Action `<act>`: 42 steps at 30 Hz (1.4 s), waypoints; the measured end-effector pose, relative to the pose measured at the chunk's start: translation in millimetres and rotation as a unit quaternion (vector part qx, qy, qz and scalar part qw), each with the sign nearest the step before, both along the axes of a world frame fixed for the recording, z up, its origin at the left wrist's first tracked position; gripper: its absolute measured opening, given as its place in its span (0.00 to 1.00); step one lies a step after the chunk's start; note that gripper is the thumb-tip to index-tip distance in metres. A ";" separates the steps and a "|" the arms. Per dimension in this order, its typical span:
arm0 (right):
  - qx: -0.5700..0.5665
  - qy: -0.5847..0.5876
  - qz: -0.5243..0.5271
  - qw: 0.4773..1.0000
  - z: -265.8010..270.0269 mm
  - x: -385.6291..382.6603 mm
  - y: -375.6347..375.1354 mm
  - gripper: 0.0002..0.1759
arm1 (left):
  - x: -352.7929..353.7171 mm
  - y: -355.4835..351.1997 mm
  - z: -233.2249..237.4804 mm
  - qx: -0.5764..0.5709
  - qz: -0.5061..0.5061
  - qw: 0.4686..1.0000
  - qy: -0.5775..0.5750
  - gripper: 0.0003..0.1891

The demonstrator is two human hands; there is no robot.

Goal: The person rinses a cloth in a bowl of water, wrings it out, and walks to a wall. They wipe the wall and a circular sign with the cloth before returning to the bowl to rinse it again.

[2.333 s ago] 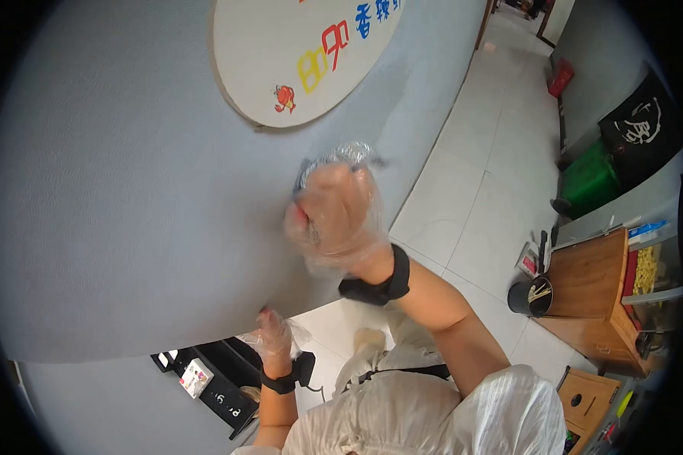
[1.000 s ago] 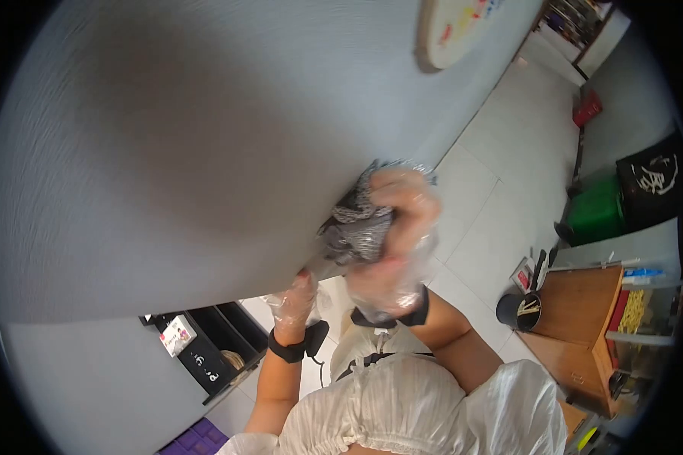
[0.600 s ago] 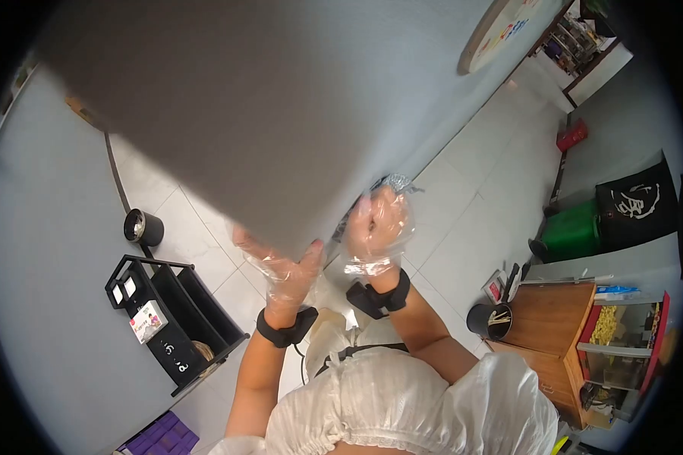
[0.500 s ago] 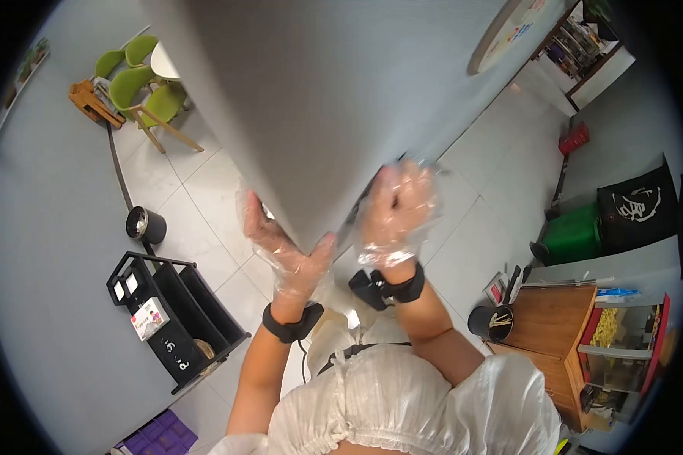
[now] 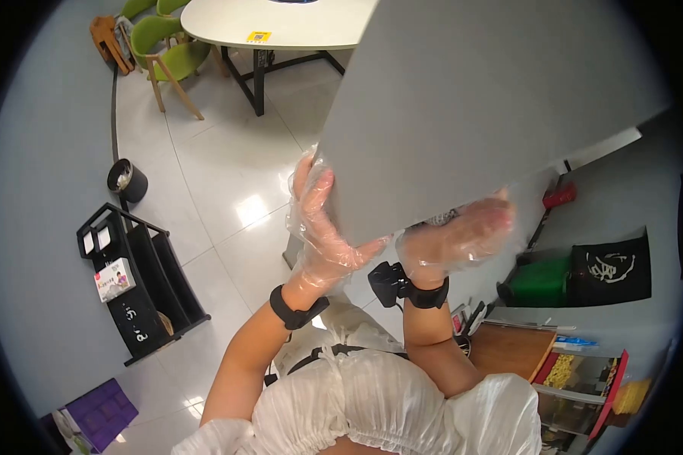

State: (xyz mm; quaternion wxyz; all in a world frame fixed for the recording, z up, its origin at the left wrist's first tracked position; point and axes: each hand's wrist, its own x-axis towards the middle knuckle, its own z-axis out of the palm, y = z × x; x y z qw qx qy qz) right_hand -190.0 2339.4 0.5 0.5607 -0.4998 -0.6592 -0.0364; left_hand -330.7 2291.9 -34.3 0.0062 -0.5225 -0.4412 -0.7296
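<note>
A large grey panel (image 5: 470, 98) fills the upper right of the head view, its corner pointing down at me. My left hand (image 5: 322, 227), in a clear plastic glove, lies along the panel's left edge with fingers up and thumb hooked under the corner. My right hand (image 5: 459, 235), gloved too, is closed against the panel's lower edge. A bit of the grey cloth (image 5: 438, 218) shows above its knuckles. Both wrists carry black bands.
A white table (image 5: 281, 23) with green chairs (image 5: 167, 53) stands at the top. At the left are a black bin (image 5: 127, 180), a black rack (image 5: 140, 288) and a purple crate (image 5: 102, 406). A green bin (image 5: 542, 282) and a wooden counter (image 5: 508, 350) are at the right.
The view has swung so the panel now sits up and to the right. My left hand has slid up its left edge. My right hand has moved right along the lower edge.
</note>
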 end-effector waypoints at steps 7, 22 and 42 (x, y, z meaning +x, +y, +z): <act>-0.113 -0.540 -0.160 0.819 -34.8 9.4 -19.2 0.30 | -7.8 -0.7 5.0 0.016 0.029 0.999 0.034 0.48; 0.093 -0.197 -0.107 0.970 -24.0 19.5 -21.8 0.32 | -9.3 -0.5 -6.3 0.009 0.028 1.000 0.008 0.45; 0.009 -0.140 -0.062 0.988 -57.1 -5.7 -1.7 0.31 | -7.7 -3.0 1.4 -0.009 0.020 1.000 0.015 0.48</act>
